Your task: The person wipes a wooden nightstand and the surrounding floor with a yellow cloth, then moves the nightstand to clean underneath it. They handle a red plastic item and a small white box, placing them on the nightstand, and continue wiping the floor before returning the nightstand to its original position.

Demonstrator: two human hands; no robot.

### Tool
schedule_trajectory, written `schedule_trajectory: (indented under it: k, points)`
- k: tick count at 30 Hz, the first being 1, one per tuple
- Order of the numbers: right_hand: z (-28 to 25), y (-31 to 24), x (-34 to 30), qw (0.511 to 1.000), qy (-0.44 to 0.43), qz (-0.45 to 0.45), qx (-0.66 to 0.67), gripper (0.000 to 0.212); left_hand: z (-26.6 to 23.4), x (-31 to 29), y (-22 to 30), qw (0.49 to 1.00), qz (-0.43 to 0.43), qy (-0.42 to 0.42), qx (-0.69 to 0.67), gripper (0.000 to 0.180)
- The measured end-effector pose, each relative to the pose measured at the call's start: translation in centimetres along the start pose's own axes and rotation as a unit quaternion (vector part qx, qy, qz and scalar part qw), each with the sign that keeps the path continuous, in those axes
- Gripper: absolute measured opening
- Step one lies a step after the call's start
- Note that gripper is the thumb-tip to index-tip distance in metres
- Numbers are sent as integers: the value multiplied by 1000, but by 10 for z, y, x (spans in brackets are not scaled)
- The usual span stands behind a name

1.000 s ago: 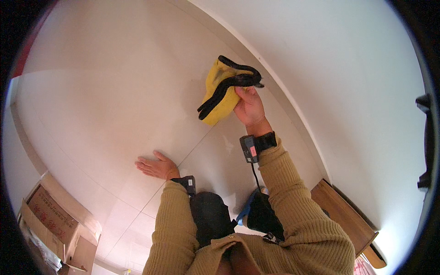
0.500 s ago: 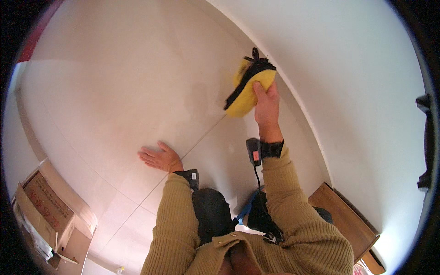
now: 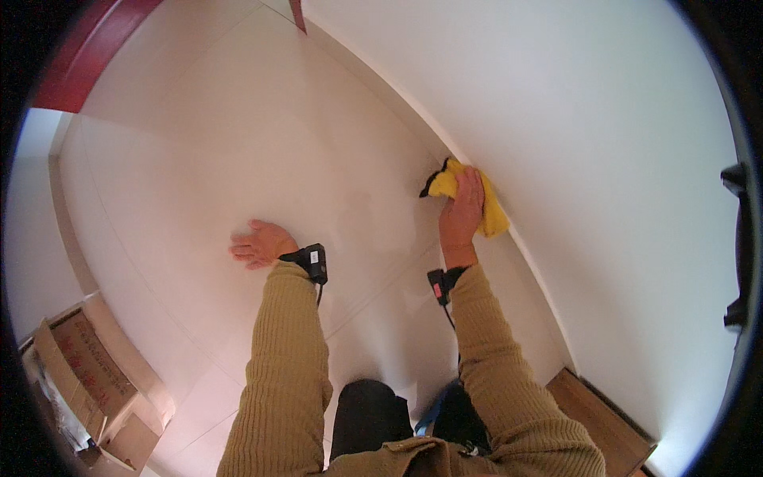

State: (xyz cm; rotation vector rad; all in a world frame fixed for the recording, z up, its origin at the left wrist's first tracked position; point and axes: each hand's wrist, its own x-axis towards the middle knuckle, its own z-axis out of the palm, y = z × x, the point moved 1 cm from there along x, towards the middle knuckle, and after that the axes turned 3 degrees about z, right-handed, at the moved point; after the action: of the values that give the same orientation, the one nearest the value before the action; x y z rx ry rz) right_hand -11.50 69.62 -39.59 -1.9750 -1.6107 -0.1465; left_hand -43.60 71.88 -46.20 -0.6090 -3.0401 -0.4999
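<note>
The right hand lies palm down on a yellow cloth with a black edge, fingers curled over it in a closed grip that presses it against the floor. The cloth sits at the seam where the pale tiled floor meets the white wall, touching the low skirting that runs along the foot of the wall; its black corner pokes out to the left of the fingertips. The left hand rests flat on the floor well apart from the cloth, fingers spread and open, holding nothing. Each wrist carries a small black device on a strap, the left wrist device above the sleeve cuff, the right wrist device with a thin cable hanging below it. Both forearms wear ribbed olive sleeves and come in from the lower edge, with dark trousers between them. An open cardboard box stands on the floor at the lower left. A wooden board lies by the wall at the lower right. A red door frame crosses the upper left corner
</note>
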Motion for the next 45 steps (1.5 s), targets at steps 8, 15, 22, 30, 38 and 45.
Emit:
schedule_trajectory:
  k: [8, 15, 22, 30, 38, 45]
  points:
    - [95, -101, 93, 996, 53, -42, 61, 42, 13, 24, 16, 997, -45, -13, 66, 71]
    - [144, -151, 160, 991, 39, -48, 118, 22, 3, 7, 7, 994, -43, -29, 94, 71]
    - [199, -205, 223, 980, 46, -101, 164, 22, 5, -2, 0, 993, -38, -24, 106, 70]
    - [229, -220, 258, 939, -44, -145, 307, 35, 9, -3, -5, 991, -8, 4, 132, 67]
    - [139, -188, 139, 870, -216, -114, 429, 51, 5, -2, -2, 993, -2, 13, 120, 68]
    - [151, -199, 223, 903, -58, -181, 385, 32, 2, 0, -1, 995, -26, -16, 99, 69]
